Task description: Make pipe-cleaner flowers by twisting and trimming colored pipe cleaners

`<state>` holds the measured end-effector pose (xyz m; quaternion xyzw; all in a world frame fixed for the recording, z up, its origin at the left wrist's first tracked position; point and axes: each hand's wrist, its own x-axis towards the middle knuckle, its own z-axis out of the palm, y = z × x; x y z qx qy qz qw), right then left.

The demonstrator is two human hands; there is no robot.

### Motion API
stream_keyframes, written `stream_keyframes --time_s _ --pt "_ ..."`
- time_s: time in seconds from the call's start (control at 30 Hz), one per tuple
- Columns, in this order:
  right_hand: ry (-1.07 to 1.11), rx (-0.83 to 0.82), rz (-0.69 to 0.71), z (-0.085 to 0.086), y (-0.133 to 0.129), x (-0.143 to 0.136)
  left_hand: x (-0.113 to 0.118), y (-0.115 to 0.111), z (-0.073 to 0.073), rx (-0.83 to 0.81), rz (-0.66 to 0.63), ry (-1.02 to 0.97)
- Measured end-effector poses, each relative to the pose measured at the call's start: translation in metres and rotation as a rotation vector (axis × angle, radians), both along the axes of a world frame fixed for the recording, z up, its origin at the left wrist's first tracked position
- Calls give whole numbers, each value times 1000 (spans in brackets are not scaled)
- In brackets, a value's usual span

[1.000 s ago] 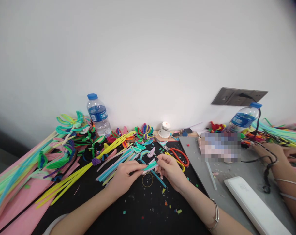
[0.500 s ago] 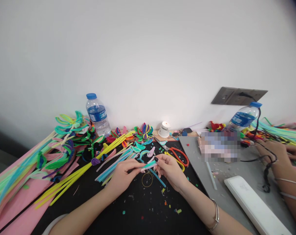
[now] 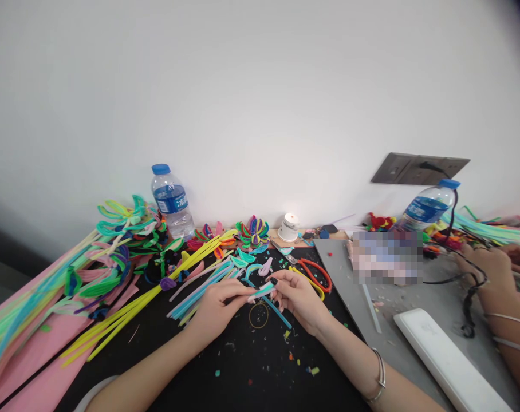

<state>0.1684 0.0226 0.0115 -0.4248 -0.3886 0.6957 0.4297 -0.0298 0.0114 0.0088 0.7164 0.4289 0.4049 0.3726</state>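
Teal and white, the fuzzy strip above the black worktop is pinched at opposite ends by the left hand and right hand, and looks light, soft and bendable, best gripped there.

Strip between left hand and right hand, scissors behind, cup behind scissors

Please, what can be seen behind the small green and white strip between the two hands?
Just past the strip, a blue stem slants over the black table. The strip covers what lies directly behind it, and the left hand and right hand hide more.
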Motion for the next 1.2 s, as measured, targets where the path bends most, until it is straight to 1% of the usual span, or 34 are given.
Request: stream_keyframes --time_s 0.13,0.23,0.37,0.47,0.53,0.57,0.63,0.7,0.77,0.83,0.9,0.97,1.1,1.2 --pt "-102 89 -59 -1 0 0 2 0 0 -139 20 4" --pt "-210 184 -62 0 -2 -2 3 0 1 -209 -30 18" --pt "-364 323 42 3 -11 -6 6 -3 5 -186 -117 137" --pt "-504 518 156 5 -20 -9 7 -5 7 -135 -216 232" --pt "-585 631 199 6 -24 -9 8 -5 8 -152 -287 241" --pt "-612 657 207 6 -25 -9 8 -5 8 -180 -313 228" --pt "-624 639 211 5 -25 -9 8 -5 8 -239 -338 190" --pt "-574 559 220 2 -24 -9 8 -5 9 -277 -337 159" --pt "-501 477 222 0 -21 -10 8 -5 9 -284 -324 132" --pt "-487 445 192 0 -19 -9 7 -6 9 -268 -316 109" --pt "-544 464 153 3 -18 -8 7 -6 10 -244 -298 100" --pt "-626 510 151 6 -17 -7 7 -6 10 -226 -271 115" --pt "-751 661 293 10 -20 -7 8 -8 9 -201 -272 151" --pt "-737 719 390 9 -20 -8 9 -9 9 -176 -294 185"
